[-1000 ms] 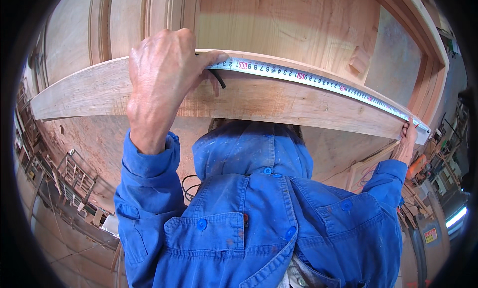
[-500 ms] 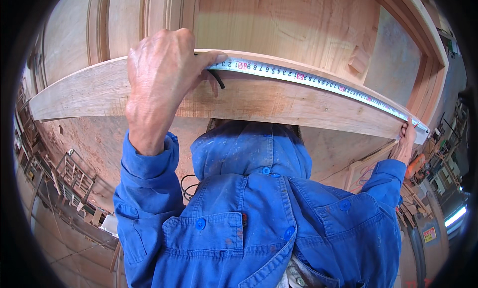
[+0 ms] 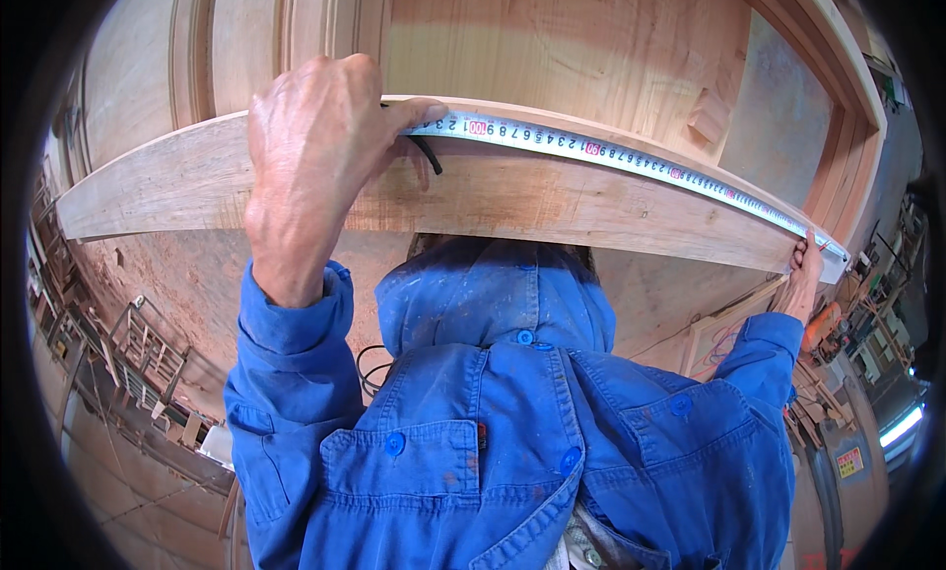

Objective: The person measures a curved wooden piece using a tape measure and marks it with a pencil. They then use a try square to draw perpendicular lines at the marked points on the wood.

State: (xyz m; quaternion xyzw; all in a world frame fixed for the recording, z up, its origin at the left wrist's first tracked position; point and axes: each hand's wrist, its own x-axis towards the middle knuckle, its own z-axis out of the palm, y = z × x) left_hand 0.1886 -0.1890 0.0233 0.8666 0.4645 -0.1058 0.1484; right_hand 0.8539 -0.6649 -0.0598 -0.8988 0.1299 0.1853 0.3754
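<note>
I have the tape measure [image 3: 552,139] drawn out along the upper edge of the board [image 3: 532,191], my left hand [image 3: 307,161] gripping 1 end, my right hand [image 3: 806,263] pinching it near the other; no mark visible yet.

- the tape measure [image 3: 552,138] is showing a smooth, metal-looking blade, its pale coating catching a glossy sheen
- the black strap [image 3: 429,156] is looking matt, its material not telling clearly
- the long board [image 3: 552,201] is showing bare, matt wood, its grain streaking and staining darker in patches
- the broad panel [image 3: 552,48] is looking like smooth, fine-grained wood, reflecting light softly
- the jacket [image 3: 394,471] is showing matt, creasing woven cloth, with pale specks dotting it
- the blue buttons [image 3: 571,461] are looking like smooth, shining plastic
</note>
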